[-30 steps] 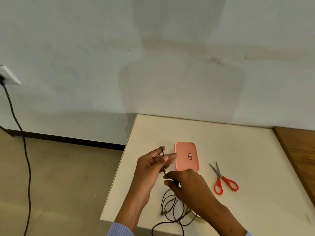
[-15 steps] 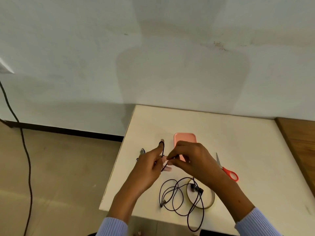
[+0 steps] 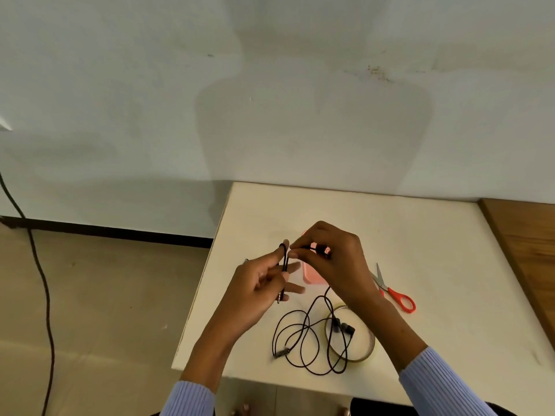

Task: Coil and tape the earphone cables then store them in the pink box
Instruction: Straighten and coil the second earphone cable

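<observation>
The person holds both hands above the middle of the pale cream square tabletop (image 3: 435, 265); the left hand (image 3: 264, 283) has its fingers loosely spread, with the thin black earphone cable (image 3: 306, 334) looped over the raised index fingertip and running down across the palm side, its metal jack plug (image 3: 280, 296) hanging just below the fingers; the right hand (image 3: 336, 259) pinches the same cable between thumb and fingertips, touching or almost touching the left index finger, with a short stretch of cable passing under its curled fingers; from that pinch the cable drops to the table and lies in several loose loops near the front edge, the two black earbuds (image 3: 342, 328) resting inside the ring of clear tape roll (image 3: 368, 352); the small pink rectangular box (image 3: 312, 276) lies flat behind the hands, mostly hidden by them; the red-handled scissors (image 3: 396, 295) lie to the right of the box, partly behind the right wrist; bare table surface stretches to the right and toward the wall, while the cable loops sit close to the near edge and the left hand hangs close to the left edge.
</observation>
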Demonstrator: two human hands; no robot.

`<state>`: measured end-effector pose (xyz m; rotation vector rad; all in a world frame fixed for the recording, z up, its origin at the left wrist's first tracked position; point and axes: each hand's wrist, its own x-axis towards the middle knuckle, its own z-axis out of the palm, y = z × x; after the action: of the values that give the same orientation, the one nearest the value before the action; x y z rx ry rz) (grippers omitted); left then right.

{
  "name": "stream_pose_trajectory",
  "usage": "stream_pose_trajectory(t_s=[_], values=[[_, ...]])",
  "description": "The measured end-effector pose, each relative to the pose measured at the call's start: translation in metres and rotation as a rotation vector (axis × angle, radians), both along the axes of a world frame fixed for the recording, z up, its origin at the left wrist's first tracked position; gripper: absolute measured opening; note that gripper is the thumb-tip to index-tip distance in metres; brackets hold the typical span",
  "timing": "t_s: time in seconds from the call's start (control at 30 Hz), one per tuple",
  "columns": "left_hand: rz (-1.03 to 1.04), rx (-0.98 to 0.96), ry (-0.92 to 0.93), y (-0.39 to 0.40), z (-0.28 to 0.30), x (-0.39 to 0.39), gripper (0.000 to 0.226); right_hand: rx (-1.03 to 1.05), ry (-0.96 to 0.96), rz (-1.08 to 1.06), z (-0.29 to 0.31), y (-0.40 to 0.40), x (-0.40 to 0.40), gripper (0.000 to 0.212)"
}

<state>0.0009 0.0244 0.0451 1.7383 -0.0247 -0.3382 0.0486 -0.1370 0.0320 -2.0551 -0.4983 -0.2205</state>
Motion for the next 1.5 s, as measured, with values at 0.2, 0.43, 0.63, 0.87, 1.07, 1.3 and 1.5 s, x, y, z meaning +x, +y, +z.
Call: stream_pose_trajectory(t_s=[0.2, 0.43, 0.63, 0.87, 1.07, 1.3, 1.5], values=[[-0.149, -0.093, 0.160, 0.005, 0.013, -0.003, 0.037, -0.027, 0.015, 0.081, -0.001, 0.000, -0.001, 0.003], [-0.311, -0.181, 0.241, 0.014, 0.018, -0.005, 0.042, 0.100, 0.165, 0.069, 0.001, -0.009, 0.001, 0.006], [-0.336, -0.324, 0.247, 0.019, 0.023, -0.006, 0.040, 0.241, 0.299, 0.052, 0.006, -0.007, 0.000, 0.007], [-0.421, -0.366, 0.298, 0.019, 0.020, -0.006, 0.042, 0.326, 0.389, -0.009, 0.008, -0.001, -0.005, 0.014], [-0.359, -0.403, 0.260, 0.022, 0.018, -0.004, 0.039, 0.403, 0.573, -0.074, 0.005, 0.003, -0.009, 0.007], [0.057, -0.510, 0.196, 0.017, 0.012, 0.005, 0.049, 0.142, 0.665, 0.039, -0.002, 0.013, -0.023, 0.019], [0.366, -0.318, -0.042, 0.016, 0.000, 0.009, 0.058, -0.116, 0.411, 0.125, -0.010, 0.034, -0.032, 0.015]])
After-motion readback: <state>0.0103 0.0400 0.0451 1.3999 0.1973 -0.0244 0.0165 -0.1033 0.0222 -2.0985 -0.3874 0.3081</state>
